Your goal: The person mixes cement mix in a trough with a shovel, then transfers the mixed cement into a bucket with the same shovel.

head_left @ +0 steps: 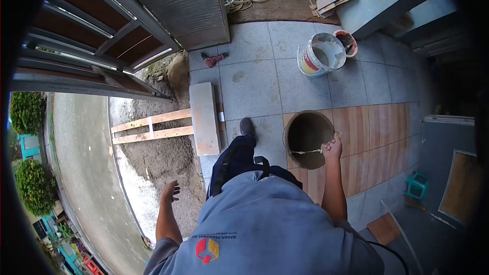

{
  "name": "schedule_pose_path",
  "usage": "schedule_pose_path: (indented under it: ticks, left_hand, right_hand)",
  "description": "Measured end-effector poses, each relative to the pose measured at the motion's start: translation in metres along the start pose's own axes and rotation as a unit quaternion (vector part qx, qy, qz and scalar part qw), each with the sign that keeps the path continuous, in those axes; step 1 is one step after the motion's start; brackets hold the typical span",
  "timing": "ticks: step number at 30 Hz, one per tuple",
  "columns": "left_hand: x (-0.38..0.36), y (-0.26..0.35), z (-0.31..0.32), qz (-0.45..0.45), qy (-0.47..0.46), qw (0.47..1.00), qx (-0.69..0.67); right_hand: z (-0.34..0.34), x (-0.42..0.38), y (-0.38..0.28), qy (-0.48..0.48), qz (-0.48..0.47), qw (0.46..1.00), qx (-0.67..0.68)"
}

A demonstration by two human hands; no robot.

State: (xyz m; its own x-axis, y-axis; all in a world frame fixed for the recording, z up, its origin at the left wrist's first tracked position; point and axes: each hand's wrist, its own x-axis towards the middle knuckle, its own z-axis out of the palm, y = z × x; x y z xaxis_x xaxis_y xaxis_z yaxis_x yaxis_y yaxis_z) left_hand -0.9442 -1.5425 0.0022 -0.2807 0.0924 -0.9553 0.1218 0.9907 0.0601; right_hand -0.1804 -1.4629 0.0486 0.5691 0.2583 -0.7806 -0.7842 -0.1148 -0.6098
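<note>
A dark, cement-caked bucket [309, 164] hangs or stands at my right side, its round mouth facing up. Across that mouth runs a rope handle [305, 152], and my right hand [332, 147] is closed around its end near the rim. The inside of the bucket looks dark, and I cannot make out what it holds. My left hand [170, 192] hangs free on the other side with its fingers apart, holding nothing. Below it lies a heap of grey sand [158, 165].
A pale slab [205, 119] and wooden planks [153, 126] lie by my foot. Ahead are a white bucket [325, 53], a smaller red bucket [347, 43] and a reddish glove-like item [213, 60]. Wood-look tiles [379, 132] cover the right floor; a green stool [416, 185] stands beyond.
</note>
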Motion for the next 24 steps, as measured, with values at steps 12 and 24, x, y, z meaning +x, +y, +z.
schedule_pose_path:
  ticks: [12, 24]
  left_hand:
    - [-0.054, 0.418, 0.042, 0.349, 0.070, 0.921, 0.159]
    - [-0.022, 0.405, 0.108, 0.084, 0.026, 0.996, -0.016]
  right_hand:
    - [0.349, -0.038, -0.131, -0.281, -0.064, 0.957, -0.039]
    - [0.573, 0.062, -0.223, -0.291, -0.099, 0.932, -0.193]
